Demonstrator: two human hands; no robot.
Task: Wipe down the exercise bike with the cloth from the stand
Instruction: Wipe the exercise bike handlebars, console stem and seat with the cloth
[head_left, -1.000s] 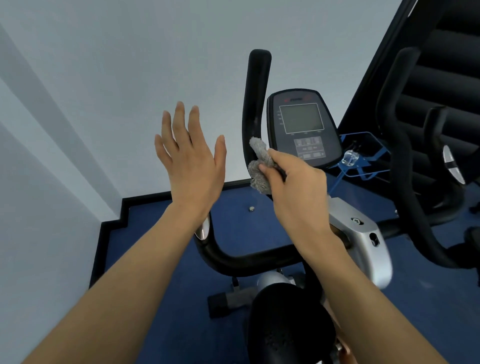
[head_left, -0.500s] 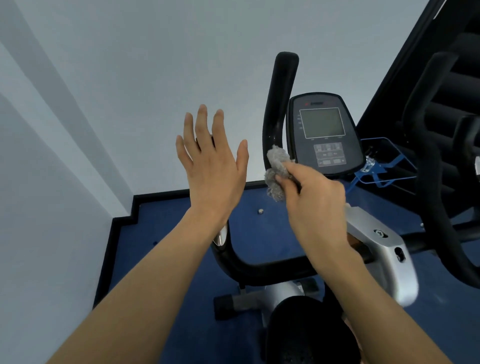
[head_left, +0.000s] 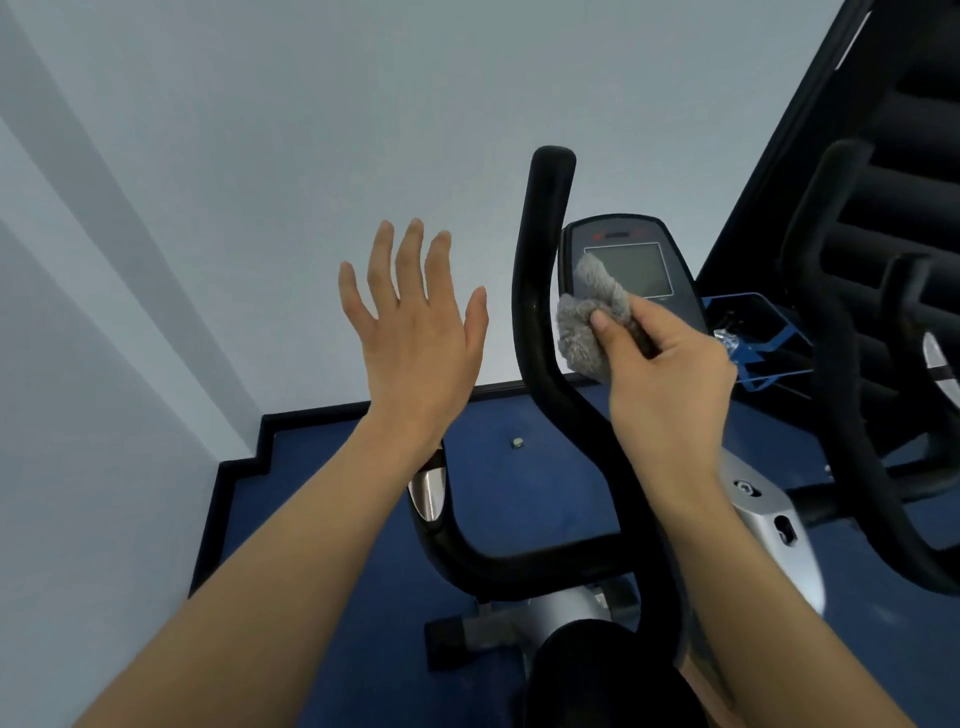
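Right hand (head_left: 670, 374) pinches the grey cloth (head_left: 592, 322) against the exercise bike's console (head_left: 628, 270), left hand (head_left: 415, 332) open and empty; best to wipe the screen lightly, avoiding button presses.

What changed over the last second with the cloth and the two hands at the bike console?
The right hand carried the grey cloth from the upright handlebar onto the lower left corner of the console, where it now overlaps the screen edge. Nothing was taken up or let go. The left hand stayed raised, open and empty, and the right hand kept its pinch on the cloth.
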